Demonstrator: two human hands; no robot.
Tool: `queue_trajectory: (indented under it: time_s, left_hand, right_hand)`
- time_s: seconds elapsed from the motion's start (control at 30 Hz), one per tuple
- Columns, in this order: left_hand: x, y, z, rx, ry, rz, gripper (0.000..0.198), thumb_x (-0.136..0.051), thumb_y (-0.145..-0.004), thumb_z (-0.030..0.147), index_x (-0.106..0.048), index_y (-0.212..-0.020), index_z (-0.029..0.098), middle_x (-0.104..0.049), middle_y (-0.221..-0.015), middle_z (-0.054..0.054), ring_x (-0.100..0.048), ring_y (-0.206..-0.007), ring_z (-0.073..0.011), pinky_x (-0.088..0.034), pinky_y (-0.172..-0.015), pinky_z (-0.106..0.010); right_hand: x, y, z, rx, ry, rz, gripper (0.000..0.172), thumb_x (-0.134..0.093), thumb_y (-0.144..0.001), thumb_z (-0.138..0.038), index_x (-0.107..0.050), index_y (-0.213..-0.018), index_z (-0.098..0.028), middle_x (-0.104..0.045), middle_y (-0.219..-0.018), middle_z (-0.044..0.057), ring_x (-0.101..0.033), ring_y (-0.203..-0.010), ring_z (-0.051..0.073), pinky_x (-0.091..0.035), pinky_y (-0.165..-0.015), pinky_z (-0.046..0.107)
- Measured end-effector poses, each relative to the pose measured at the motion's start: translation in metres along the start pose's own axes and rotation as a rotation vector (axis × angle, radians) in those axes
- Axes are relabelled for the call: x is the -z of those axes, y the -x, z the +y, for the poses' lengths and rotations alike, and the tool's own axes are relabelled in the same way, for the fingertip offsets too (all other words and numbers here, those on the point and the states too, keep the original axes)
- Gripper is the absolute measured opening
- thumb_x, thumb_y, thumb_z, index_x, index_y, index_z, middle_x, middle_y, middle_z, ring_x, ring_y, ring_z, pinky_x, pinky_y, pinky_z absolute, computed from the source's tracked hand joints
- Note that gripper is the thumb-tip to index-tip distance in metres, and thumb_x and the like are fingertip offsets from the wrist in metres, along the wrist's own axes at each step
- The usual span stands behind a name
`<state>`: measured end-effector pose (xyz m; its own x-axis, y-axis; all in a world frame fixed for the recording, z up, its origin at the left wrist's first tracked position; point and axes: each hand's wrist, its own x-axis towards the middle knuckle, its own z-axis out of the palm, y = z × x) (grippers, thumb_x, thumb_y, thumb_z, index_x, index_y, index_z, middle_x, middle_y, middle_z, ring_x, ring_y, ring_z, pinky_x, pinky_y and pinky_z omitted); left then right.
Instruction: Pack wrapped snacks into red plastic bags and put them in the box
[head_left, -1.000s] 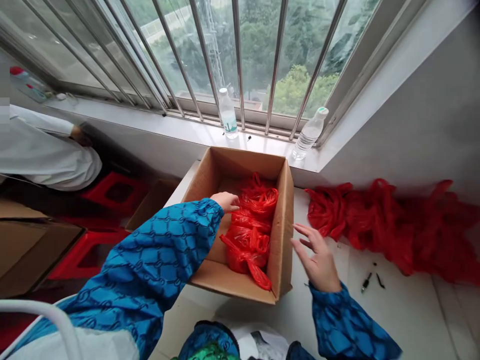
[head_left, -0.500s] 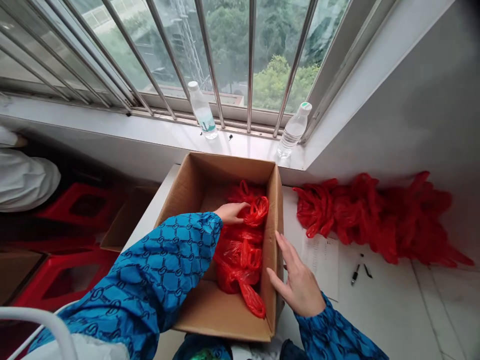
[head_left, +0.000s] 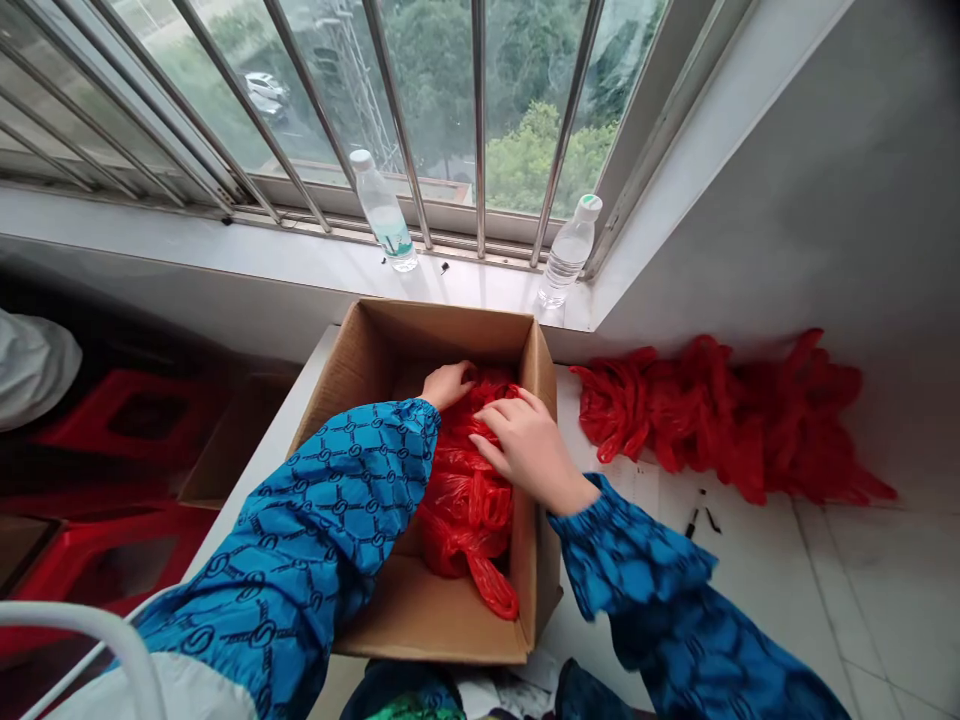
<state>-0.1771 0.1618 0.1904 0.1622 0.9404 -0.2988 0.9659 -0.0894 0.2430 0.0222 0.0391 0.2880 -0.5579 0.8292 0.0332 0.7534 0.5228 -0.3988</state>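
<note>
Inside an open cardboard box (head_left: 420,635) lie knotted red plastic bags (head_left: 465,500), lined up along its right wall. What they contain is hidden. My left hand (head_left: 448,385) reaches to the far bag, its fingers curled on the red plastic and partly out of sight. Over the box's right wall comes my right hand (head_left: 529,445), palm down, fingers apart and touching the top of that same far bag.
More red plastic bags (head_left: 705,410) are heaped against the wall on the white table (head_left: 757,590). A black pen (head_left: 691,523) lies there. Two water bottles, one labelled (head_left: 386,215) and one clear (head_left: 568,250), stand on the sill. Red stools (head_left: 127,420) are at left.
My right hand has gone from outside the box's right wall to the far bag inside. My left hand has shifted a little farther back on that bag. The view has moved slightly.
</note>
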Motion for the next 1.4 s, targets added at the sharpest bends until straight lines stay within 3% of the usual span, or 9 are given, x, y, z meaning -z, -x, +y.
queue_trajectory:
  time_s: [0.03,0.1,0.2,0.4,0.53,0.7,0.8,1.17,1.4]
  left_hand:
    - [0.001,0.000,-0.003,0.009,-0.013,-0.024,0.037,-0.061,-0.097,0.035,-0.058,-0.129,0.017,-0.062,-0.126,-0.011,-0.064,-0.107,-0.0237,-0.056,-0.091,-0.045]
    - [0.003,0.002,-0.010,0.024,-0.045,-0.071,0.038,-0.062,-0.096,0.035,-0.057,-0.129,0.017,-0.061,-0.127,-0.011,-0.064,-0.109,-0.0244,-0.056,-0.092,-0.046]
    - [0.006,0.004,-0.018,0.030,-0.088,-0.131,0.039,-0.063,-0.096,0.036,-0.057,-0.129,0.017,-0.060,-0.128,-0.011,-0.063,-0.110,-0.0250,-0.055,-0.092,-0.046]
    - [0.008,0.004,-0.018,0.014,-0.156,-0.176,0.031,-0.061,-0.097,0.035,-0.062,-0.122,0.018,-0.063,-0.125,-0.010,-0.064,-0.107,-0.0226,-0.056,-0.091,-0.043]
    - [0.011,0.006,-0.017,-0.013,-0.179,-0.128,0.036,-0.062,-0.097,0.034,-0.058,-0.129,0.019,-0.058,-0.133,-0.011,-0.061,-0.113,-0.0251,-0.054,-0.095,-0.046]
    - [0.016,0.006,-0.025,-0.029,-0.140,-0.198,0.033,-0.062,-0.097,0.034,-0.060,-0.125,0.018,-0.061,-0.127,-0.010,-0.063,-0.109,-0.0234,-0.055,-0.093,-0.045]
    - [0.022,0.003,-0.029,-0.016,-0.095,-0.201,0.030,-0.061,-0.097,0.035,-0.062,-0.121,0.017,-0.064,-0.123,-0.010,-0.065,-0.104,-0.0218,-0.056,-0.090,-0.042]
    - [0.056,0.010,-0.045,0.218,0.012,0.085,0.028,-0.059,-0.098,0.037,-0.064,-0.117,0.018,-0.065,-0.120,-0.009,-0.065,-0.104,-0.0216,-0.056,-0.091,-0.041]
    - [0.048,0.018,-0.019,0.131,0.073,0.196,0.041,-0.059,-0.098,0.036,-0.053,-0.135,0.017,-0.059,-0.130,-0.011,-0.063,-0.110,-0.0246,-0.055,-0.093,-0.046]
  right_hand:
    - [-0.003,-0.019,-0.002,-0.025,0.070,-0.185,0.033,-0.047,-0.103,-0.036,-0.063,-0.124,-0.017,-0.064,-0.125,0.013,-0.058,-0.121,0.026,-0.031,-0.116,0.048]
    - [-0.015,-0.049,-0.003,-0.085,0.098,-0.319,0.032,-0.059,-0.098,-0.033,-0.065,-0.121,-0.011,-0.064,-0.124,0.017,-0.063,-0.114,0.029,-0.046,-0.102,0.047]
    - [-0.032,-0.071,-0.001,-0.151,0.106,-0.453,0.028,-0.065,-0.096,-0.033,-0.067,-0.114,-0.012,-0.068,-0.116,0.013,-0.067,-0.104,0.026,-0.055,-0.089,0.044]
    - [-0.039,-0.068,0.008,-0.162,0.119,-0.511,0.032,-0.063,-0.098,-0.036,-0.062,-0.123,-0.016,-0.062,-0.127,0.010,-0.065,-0.107,0.024,-0.057,-0.090,0.044]
    - [-0.038,-0.070,0.007,-0.132,0.125,-0.539,0.029,-0.064,-0.097,-0.037,-0.064,-0.117,-0.015,-0.066,-0.118,0.008,-0.066,-0.100,0.021,-0.058,-0.086,0.041]
    - [-0.025,-0.067,0.005,-0.095,0.170,-0.385,0.017,-0.056,-0.100,-0.020,-0.068,-0.107,-0.011,-0.071,-0.105,0.012,-0.068,-0.094,0.022,-0.054,-0.083,0.037]
    - [-0.012,-0.062,0.010,-0.041,0.204,-0.221,0.026,-0.045,-0.097,-0.006,-0.070,-0.106,-0.010,-0.073,-0.101,0.016,-0.066,-0.097,0.027,-0.046,-0.088,0.042]
    - [-0.002,-0.039,0.059,0.046,0.259,0.042,0.032,-0.050,-0.097,-0.009,-0.074,-0.085,-0.026,-0.069,-0.079,0.005,-0.053,-0.096,0.026,-0.022,-0.111,0.051]
    - [0.009,-0.034,0.058,0.032,0.205,0.327,0.027,-0.046,-0.102,-0.015,-0.072,-0.099,-0.022,-0.069,-0.093,0.004,-0.055,-0.102,0.022,-0.017,-0.117,0.048]
